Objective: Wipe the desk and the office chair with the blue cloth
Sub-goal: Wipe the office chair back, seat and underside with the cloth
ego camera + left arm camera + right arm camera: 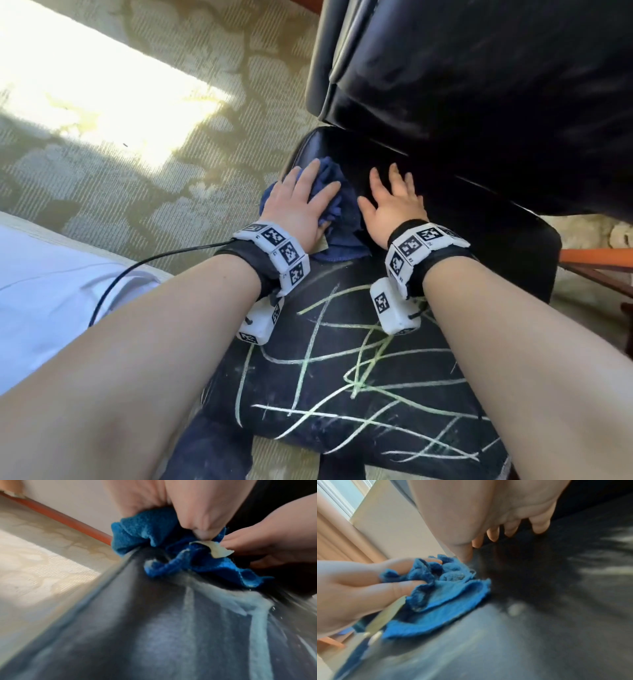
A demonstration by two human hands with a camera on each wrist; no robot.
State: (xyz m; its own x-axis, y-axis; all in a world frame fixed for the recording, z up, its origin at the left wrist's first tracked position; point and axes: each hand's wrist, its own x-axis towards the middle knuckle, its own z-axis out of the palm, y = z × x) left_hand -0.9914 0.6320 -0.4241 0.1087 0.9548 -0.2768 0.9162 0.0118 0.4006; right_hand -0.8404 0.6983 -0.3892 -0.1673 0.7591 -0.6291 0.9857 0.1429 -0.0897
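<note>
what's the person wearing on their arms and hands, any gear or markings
Both forearms are bare, with no sleeves or gloves. Each wrist has a black strap under a band of white blocks printed with black-and-white square codes: left wrist band, right wrist band. A white box with the same kind of code hangs below each band, left and right. A thin black cable runs from the left band.

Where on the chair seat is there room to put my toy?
The near half of the seat, between the two forearms, lies bare except for chalk scribbles. The far end is crowded: the left hand bunches the blue cloth and the right hand lies flat beside it.
</note>
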